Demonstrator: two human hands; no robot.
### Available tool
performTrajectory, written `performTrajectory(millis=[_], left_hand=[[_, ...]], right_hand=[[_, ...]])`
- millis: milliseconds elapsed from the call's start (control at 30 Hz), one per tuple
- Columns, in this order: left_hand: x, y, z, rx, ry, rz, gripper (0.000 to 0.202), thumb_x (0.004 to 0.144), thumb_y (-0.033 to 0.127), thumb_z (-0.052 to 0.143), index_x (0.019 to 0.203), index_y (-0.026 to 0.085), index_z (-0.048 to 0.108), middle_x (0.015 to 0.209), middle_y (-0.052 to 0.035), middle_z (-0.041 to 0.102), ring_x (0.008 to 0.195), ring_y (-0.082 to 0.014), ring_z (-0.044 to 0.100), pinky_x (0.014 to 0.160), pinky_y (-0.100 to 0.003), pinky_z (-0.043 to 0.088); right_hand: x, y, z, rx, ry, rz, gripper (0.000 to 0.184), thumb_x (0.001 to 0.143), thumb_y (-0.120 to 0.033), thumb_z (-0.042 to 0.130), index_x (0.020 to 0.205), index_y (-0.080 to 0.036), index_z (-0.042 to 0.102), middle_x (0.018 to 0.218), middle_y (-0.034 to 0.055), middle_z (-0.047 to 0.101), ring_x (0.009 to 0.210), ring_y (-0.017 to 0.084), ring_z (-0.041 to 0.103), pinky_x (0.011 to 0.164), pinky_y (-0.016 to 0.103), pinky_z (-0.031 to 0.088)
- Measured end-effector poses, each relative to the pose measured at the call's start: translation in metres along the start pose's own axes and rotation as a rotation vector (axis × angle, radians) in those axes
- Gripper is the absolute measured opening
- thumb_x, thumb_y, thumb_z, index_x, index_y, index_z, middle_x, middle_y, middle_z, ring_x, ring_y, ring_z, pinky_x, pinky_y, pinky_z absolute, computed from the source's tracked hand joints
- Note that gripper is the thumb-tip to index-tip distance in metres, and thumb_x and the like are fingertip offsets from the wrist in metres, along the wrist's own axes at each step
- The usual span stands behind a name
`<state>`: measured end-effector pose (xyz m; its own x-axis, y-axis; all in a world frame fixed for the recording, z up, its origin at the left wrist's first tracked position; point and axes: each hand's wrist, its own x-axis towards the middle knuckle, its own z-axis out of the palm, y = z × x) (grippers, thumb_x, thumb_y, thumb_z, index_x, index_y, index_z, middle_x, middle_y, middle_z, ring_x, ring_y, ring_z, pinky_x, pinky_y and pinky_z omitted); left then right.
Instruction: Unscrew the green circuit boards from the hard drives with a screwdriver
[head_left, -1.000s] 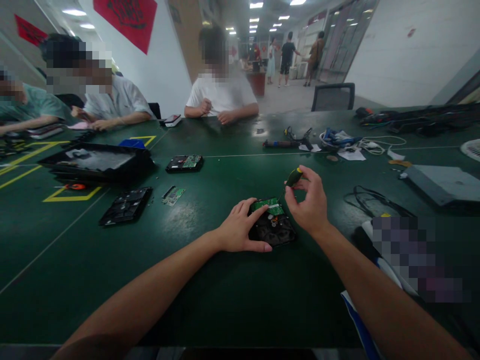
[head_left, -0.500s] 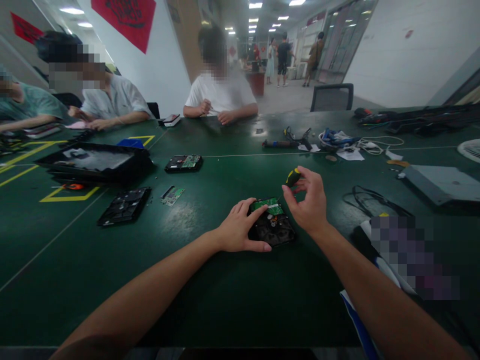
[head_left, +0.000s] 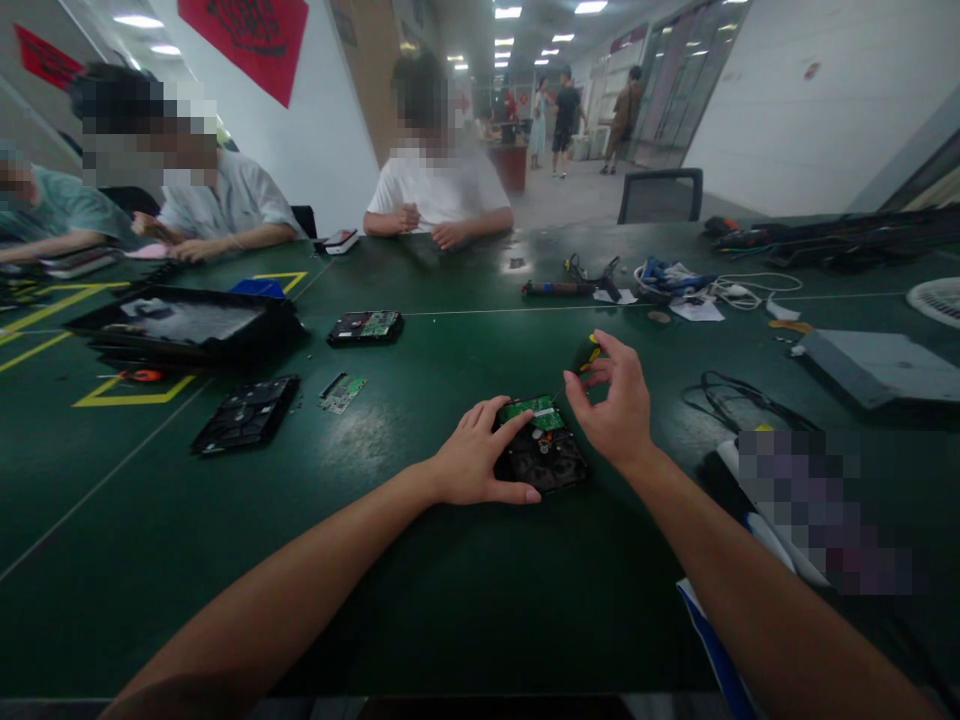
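Observation:
A hard drive (head_left: 551,468) lies on the green table in front of me, its green circuit board (head_left: 541,418) facing up at the far end. My left hand (head_left: 480,455) grips it from the left, with the thumb along the near edge and the index finger reaching over the board. Between the thumb and fingertips of my right hand (head_left: 616,405) is a screwdriver (head_left: 586,354) with a dark green and yellow handle. It slants down toward the drive's far right corner, where its thin shaft is hard to see; whether the tip sits on a screw I cannot tell.
To the left lie a loose circuit board (head_left: 343,393), a black drive (head_left: 246,415) and another drive (head_left: 365,327). Black trays (head_left: 187,325) stand beyond, beside an orange screwdriver (head_left: 142,376). A grey metal box (head_left: 881,368) and cables (head_left: 739,400) are at right. Co-workers sit opposite.
In my right fingers the screwdriver's handle has turned, showing its yellow stripe on another side. My left hand and the hard drive stay in place; the view has shifted slightly.

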<state>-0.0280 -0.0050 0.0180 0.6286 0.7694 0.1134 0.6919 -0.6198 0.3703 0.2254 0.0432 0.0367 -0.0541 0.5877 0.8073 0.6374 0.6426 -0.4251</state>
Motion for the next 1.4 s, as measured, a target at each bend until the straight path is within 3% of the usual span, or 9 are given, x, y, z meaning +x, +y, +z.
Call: performTrajectory(millis=[167, 467, 800, 900, 1033, 1233, 1400], left_hand=[[-0.0003, 0.0014, -0.0019, -0.002, -0.007, -0.004, 0.121, 0.074, 0.095, 0.063, 0.169, 0.028, 0.028, 0.17, -0.0201, 0.021, 0.156, -0.0495, 0.023, 0.125, -0.068, 0.028], [-0.0007, 0.0015, -0.0019, -0.039, 0.009, -0.003, 0.119, 0.074, 0.091, 0.069, 0.168, 0.031, 0.028, 0.171, -0.0179, 0.022, 0.155, -0.0521, 0.023, 0.123, -0.071, 0.029], [-0.0001, 0.0006, -0.0002, -0.031, 0.016, 0.003, 0.12, 0.073, 0.092, 0.069, 0.168, 0.03, 0.029, 0.17, -0.0193, 0.024, 0.155, -0.051, 0.024, 0.124, -0.07, 0.028], [0.0001, 0.0004, 0.0001, -0.033, 0.014, 0.001, 0.12, 0.073, 0.091, 0.069, 0.168, 0.03, 0.029, 0.17, -0.019, 0.024, 0.155, -0.051, 0.024, 0.124, -0.07, 0.028], [0.0001, 0.0, -0.0001, -0.026, 0.012, 0.001, 0.121, 0.073, 0.092, 0.068, 0.169, 0.03, 0.028, 0.17, -0.0188, 0.023, 0.155, -0.0503, 0.024, 0.125, -0.069, 0.028], [0.0001, 0.0001, -0.0006, -0.004, -0.009, -0.008, 0.121, 0.074, 0.095, 0.063, 0.169, 0.028, 0.028, 0.17, -0.0203, 0.021, 0.156, -0.0494, 0.022, 0.125, -0.067, 0.027], [-0.0001, 0.0005, -0.0007, -0.018, -0.002, -0.008, 0.121, 0.074, 0.095, 0.064, 0.169, 0.03, 0.028, 0.171, -0.0185, 0.021, 0.156, -0.05, 0.022, 0.125, -0.068, 0.028]], right_hand=[[-0.0009, -0.0013, 0.0006, 0.01, -0.019, 0.018, 0.07, 0.094, -0.023, 0.066, 0.157, -0.031, 0.038, 0.139, 0.0126, 0.062, 0.093, 0.026, 0.073, 0.087, 0.052, 0.068], [-0.0008, 0.0012, 0.0011, 0.005, -0.001, 0.04, 0.073, 0.091, -0.027, 0.071, 0.157, -0.032, 0.038, 0.134, 0.0123, 0.061, 0.09, 0.025, 0.071, 0.077, 0.048, 0.068], [-0.001, -0.0023, 0.0006, 0.025, -0.016, 0.03, 0.069, 0.093, -0.024, 0.066, 0.156, -0.031, 0.038, 0.137, 0.0121, 0.063, 0.094, 0.025, 0.073, 0.085, 0.049, 0.067], [-0.0013, -0.0011, 0.0025, 0.052, 0.0, 0.047, 0.069, 0.093, -0.024, 0.066, 0.155, -0.03, 0.038, 0.135, 0.0122, 0.063, 0.093, 0.025, 0.073, 0.082, 0.047, 0.068], [-0.0011, 0.0003, 0.002, 0.022, 0.022, 0.024, 0.069, 0.091, -0.025, 0.071, 0.153, -0.03, 0.041, 0.133, 0.0121, 0.061, 0.092, 0.024, 0.071, 0.074, 0.044, 0.068], [-0.001, -0.0014, 0.0014, 0.043, 0.0, 0.016, 0.07, 0.092, -0.021, 0.066, 0.155, -0.03, 0.038, 0.135, 0.0123, 0.06, 0.094, 0.024, 0.072, 0.081, 0.046, 0.068], [-0.0015, 0.0, 0.0014, 0.056, 0.027, 0.036, 0.069, 0.09, -0.023, 0.071, 0.152, -0.03, 0.041, 0.138, 0.0131, 0.053, 0.09, 0.022, 0.07, 0.073, 0.042, 0.068]])
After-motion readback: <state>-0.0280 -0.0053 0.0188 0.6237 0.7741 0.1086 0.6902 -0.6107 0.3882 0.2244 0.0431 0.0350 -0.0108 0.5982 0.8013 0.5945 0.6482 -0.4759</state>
